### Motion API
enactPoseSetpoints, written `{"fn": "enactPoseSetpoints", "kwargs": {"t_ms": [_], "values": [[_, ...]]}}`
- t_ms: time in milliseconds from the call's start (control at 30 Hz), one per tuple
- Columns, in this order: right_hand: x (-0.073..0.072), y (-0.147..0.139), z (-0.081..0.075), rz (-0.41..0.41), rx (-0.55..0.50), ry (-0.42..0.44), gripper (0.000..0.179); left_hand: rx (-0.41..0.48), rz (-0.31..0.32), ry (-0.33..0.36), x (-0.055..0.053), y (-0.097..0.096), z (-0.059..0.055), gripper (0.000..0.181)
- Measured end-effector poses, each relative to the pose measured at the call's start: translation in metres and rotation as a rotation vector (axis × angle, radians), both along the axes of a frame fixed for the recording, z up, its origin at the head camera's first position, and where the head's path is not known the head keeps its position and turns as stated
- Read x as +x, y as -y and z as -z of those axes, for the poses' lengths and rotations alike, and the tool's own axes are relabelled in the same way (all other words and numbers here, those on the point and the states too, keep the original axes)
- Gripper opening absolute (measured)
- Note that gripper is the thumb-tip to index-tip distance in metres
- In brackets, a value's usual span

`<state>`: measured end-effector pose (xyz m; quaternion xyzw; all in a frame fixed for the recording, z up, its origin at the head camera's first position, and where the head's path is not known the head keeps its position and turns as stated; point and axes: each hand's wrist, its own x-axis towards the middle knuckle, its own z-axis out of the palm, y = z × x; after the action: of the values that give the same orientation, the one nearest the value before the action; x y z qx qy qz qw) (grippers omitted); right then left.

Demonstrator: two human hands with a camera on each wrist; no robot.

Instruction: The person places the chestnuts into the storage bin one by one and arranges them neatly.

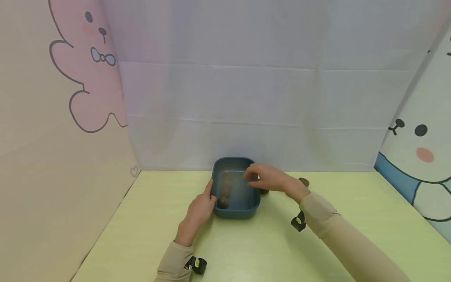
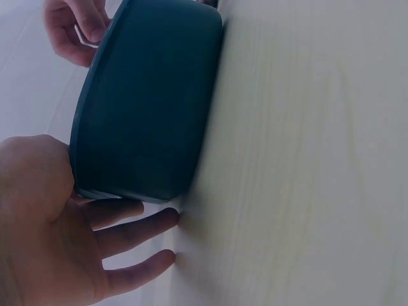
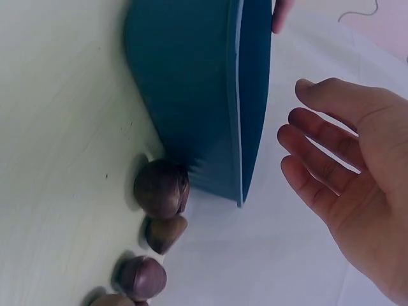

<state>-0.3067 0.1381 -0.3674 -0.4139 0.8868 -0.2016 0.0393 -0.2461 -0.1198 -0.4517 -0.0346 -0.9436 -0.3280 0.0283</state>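
A dark blue plastic bin [image 1: 234,214] stands on the table against the back wall. My left hand [image 1: 199,207] holds its left side, thumb over the rim and fingers spread along the outer wall. Above the bin's right side hovers my right hand [image 1: 269,178], fingers loosely bent and apart from the thumb, with nothing between them in the right wrist view. Inside the bin a brown chestnut [image 1: 222,202] lies in the near left corner, with blurred brown shapes behind it. Outside its right wall, several chestnuts [image 3: 159,189] form a row, partly hidden by my right arm in the head view.
The pale yellow table [image 1: 246,250] meets a white cloth backdrop [image 1: 225,98] right behind the bin. Another chestnut [image 1: 303,181] lies right of my right wrist. Cloth walls with cartoon animals flank both sides. Each wrist wears a small black camera [image 1: 298,222].
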Motion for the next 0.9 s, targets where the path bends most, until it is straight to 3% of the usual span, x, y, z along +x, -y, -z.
{"fn": "enactPoseSetpoints", "kwargs": {"t_ms": [200,633,900], "values": [[0.000,-0.024,0.002,0.083,-0.067,0.072,0.024,-0.006,0.002,0.000,-0.001,0.001,0.000,0.064],[-0.001,-0.074,0.018,0.160,-0.130,0.019,0.022,0.008,0.003,0.007,-0.001,0.000,0.002,0.063],[0.003,-0.101,0.035,0.233,-0.134,0.059,0.022,0.008,0.006,0.007,0.000,0.000,0.000,0.063]]}}
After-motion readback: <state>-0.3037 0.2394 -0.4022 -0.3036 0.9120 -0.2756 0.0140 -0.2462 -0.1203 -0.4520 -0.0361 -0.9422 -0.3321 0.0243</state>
